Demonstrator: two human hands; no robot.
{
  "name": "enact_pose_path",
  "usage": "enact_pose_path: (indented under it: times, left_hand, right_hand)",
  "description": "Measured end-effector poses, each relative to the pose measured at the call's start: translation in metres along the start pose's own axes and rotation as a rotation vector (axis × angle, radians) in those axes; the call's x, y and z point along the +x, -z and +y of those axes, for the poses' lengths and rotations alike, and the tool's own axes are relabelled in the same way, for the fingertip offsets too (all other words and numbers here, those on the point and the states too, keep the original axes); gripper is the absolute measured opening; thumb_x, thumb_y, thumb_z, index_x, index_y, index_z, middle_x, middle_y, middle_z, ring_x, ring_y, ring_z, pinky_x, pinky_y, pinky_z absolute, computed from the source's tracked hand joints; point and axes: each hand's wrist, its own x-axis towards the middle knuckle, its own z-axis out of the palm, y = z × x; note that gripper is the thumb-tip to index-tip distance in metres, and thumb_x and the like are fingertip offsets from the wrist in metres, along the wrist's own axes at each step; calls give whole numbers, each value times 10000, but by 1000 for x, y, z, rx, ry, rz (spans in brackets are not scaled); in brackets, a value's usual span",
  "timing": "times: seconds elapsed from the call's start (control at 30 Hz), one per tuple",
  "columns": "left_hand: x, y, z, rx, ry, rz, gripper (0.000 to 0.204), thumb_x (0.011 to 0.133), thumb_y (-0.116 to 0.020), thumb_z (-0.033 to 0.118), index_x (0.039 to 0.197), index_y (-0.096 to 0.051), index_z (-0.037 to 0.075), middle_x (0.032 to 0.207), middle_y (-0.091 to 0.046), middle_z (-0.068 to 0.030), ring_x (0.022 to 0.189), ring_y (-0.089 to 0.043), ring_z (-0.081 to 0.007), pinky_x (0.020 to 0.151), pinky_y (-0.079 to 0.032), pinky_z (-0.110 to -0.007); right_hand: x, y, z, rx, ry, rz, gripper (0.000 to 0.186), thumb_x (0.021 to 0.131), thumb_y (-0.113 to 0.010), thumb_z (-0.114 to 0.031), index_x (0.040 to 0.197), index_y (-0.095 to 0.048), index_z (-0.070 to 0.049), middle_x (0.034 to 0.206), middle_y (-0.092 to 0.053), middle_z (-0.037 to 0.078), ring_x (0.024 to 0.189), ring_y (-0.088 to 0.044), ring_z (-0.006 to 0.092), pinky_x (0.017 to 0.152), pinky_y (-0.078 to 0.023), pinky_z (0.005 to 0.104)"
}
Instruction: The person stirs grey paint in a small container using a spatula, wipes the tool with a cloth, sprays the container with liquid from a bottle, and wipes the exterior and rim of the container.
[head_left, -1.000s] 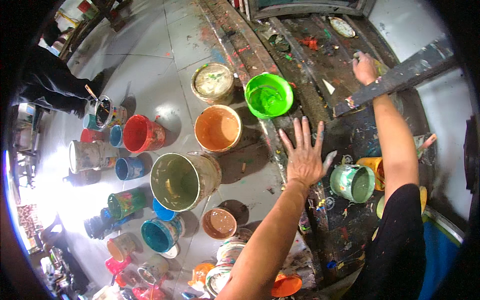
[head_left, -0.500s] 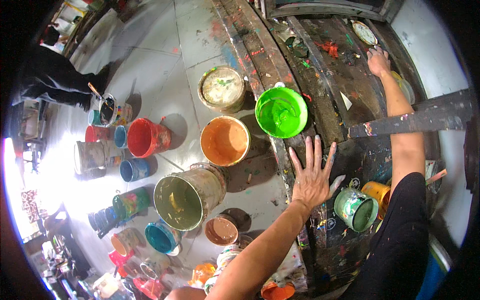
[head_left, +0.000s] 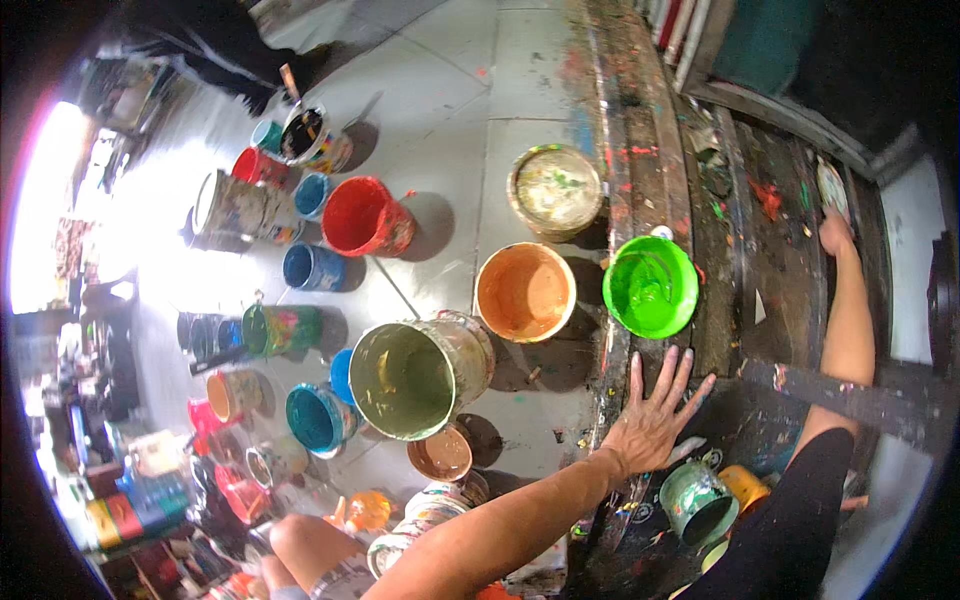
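Note:
My left hand [head_left: 650,425] lies flat with fingers spread on the dark, paint-stained wooden surface, just below a bright green paint bucket [head_left: 650,288]. Nothing is in it. At the far right, my right hand [head_left: 836,233] reaches under a wooden bar [head_left: 850,395]. Its fingers are closed at the near edge of a pale round lid [head_left: 832,190], partly hiding it; the fingertips are small and blurred. A green-stained can [head_left: 695,500] and a yellow container [head_left: 743,487] stand by my right sleeve.
On the tiled floor to the left stand an orange paint bucket [head_left: 525,292], a lidded bucket [head_left: 557,190], a large olive bucket [head_left: 405,380] and a red bucket [head_left: 365,217]. Dried paint scraps [head_left: 766,198] litter the boards. A person's dark-clothed legs [head_left: 205,45] are at the far left.
The view has turned, so most things sit further right and lower. My right hand has closed in on the pale lid and now overlaps its edge. My left hand stays spread on the wood.

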Motion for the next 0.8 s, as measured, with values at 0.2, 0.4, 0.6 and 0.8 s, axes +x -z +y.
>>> enact_pose_path:
  times: [0.2,0.4,0.6,0.8]
  left_hand:
    - [-5,10,-9,12,4,58,831,980,-353,661,1620,-188,155,1543,-370,-248,1464,-292,-426,1132,-114,-778]
    - [-3,5,-4,17,23,67,852,965,-374,678,1614,-208,151,1530,-391,-244,1449,-322,-417,1136,-119,-775]
    - [-8,6,-4,-3,25,41,870,955,-388,688,1615,-202,152,1550,-358,-251,1459,-304,-424,1136,-126,-774]
    - [-6,7,-5,41,34,15,885,950,-382,700,1621,-182,158,1595,-295,-242,1495,-240,-422,1136,-132,-764]
  right_hand:
    - [39,-6,2,336,-48,199,411,968,-511,-108,1377,-550,-86,1425,-535,237,1335,-492,393,1090,-405,486]
    - [-23,57,-51,202,-180,152,492,935,-616,-237,1409,-537,-134,1419,-542,201,1348,-440,394,1126,-366,470]
    - [-40,66,-70,141,-192,92,543,904,-602,-259,1439,-531,-191,1441,-518,214,1378,-420,401,1167,-315,477]
    - [-18,55,-72,11,-100,61,479,911,-591,-230,1379,-565,-132,1402,-586,138,1382,-445,337,1181,-272,481]
